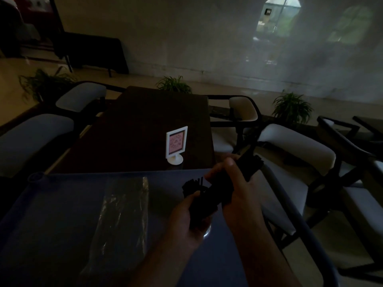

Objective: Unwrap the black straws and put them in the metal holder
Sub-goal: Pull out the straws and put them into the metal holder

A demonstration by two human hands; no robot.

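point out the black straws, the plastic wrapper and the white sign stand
black straws [214, 191]: head view, middle of the bundle
plastic wrapper [124, 210]: head view, middle of the clear sheet
white sign stand [176, 142]: head view, centre of the framed card

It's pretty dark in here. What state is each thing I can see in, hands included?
Black straws: bundle, held in both hands over the blue tray.
Left hand: grips the bundle's near end.
Right hand: grips the bundle farther up.
Plastic wrapper: lying flat on the tray; contents too dark to tell.
Sign stand: upright on the dark table.
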